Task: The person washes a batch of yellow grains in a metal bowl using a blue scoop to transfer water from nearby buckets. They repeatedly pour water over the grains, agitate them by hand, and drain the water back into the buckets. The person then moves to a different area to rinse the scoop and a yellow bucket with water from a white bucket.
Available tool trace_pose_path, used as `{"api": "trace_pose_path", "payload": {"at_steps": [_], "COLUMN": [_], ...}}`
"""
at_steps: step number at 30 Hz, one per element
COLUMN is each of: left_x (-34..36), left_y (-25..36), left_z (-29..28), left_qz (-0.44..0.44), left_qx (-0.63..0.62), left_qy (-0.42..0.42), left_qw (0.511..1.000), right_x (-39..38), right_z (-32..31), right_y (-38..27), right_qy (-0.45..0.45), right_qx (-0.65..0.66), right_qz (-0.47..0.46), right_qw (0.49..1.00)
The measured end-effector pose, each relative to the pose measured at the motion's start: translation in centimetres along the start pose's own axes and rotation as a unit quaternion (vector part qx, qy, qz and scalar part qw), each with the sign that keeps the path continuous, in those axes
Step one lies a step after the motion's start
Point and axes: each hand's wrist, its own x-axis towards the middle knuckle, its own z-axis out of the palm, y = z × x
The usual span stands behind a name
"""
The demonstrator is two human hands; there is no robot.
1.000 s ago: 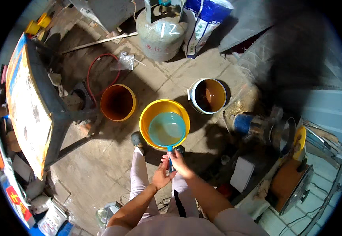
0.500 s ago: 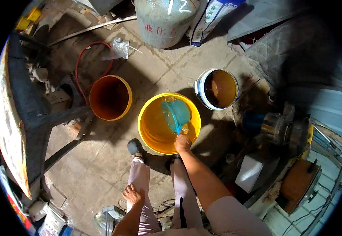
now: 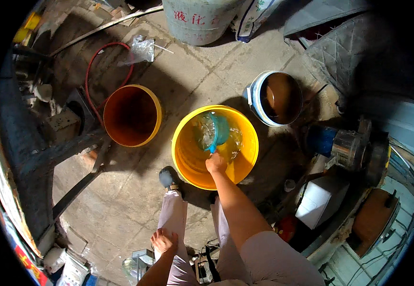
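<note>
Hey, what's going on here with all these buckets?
A person's right hand grips the handle of a blue dipper, which is tilted inside a large yellow bucket, amid rippling liquid. The left hand rests on the left trouser leg. A smaller yellow bucket stands on the floor to the left, and a white-and-blue bucket to the right.

The turquoise dipper [image 3: 221, 129] tilts in the rippled water [image 3: 236, 141] inside an upright, round yellow bucket [image 3: 187, 161], its mouth turned toward the bucket's left rim, its blue handle toward the near rim.
</note>
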Motion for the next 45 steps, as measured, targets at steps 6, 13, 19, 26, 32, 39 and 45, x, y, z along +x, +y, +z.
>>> {"api": "trace_pose_path", "payload": {"at_steps": [6,13,19,26,32,39,45], "left_x": [0.1,0.2,0.2,-0.1,-0.3,-0.2,-0.2], "left_y": [-1.0,1.7,2.8,2.9,3.9,4.9,5.5], "left_z": [1.3,-0.6,-0.4,0.4,0.0,0.1,0.0], "left_qz": [0.009,0.002,-0.016,-0.008,0.001,-0.025,-0.016], "left_qx": [0.007,-0.016,-0.014,0.0,-0.038,-0.003,0.01], "left_qy": [0.03,0.01,-0.003,0.021,0.042,-0.005,0.014], "left_qw": [0.999,1.0,1.0,1.0,0.998,1.0,1.0], "right_x": [1.4,2.2,-2.6,-7.9,-13.6,-17.2,-13.6], "right_z": [1.6,5.8,1.1,-1.9,-7.9,-18.4,-25.4], "right_y": [1.3,8.3,7.9,8.6,8.9,12.2,14.7], "right_qy": [0.042,0.029,-0.017,-0.025,-0.076,-0.116,-0.01], "right_qx": [0.083,0.403,0.49,0.528,0.588,0.593,0.577], "right_qz": [-0.016,-0.059,-0.076,-0.094,-0.112,-0.029,-0.004], "right_qw": [0.996,0.913,0.868,0.844,0.797,0.796,0.817]}}
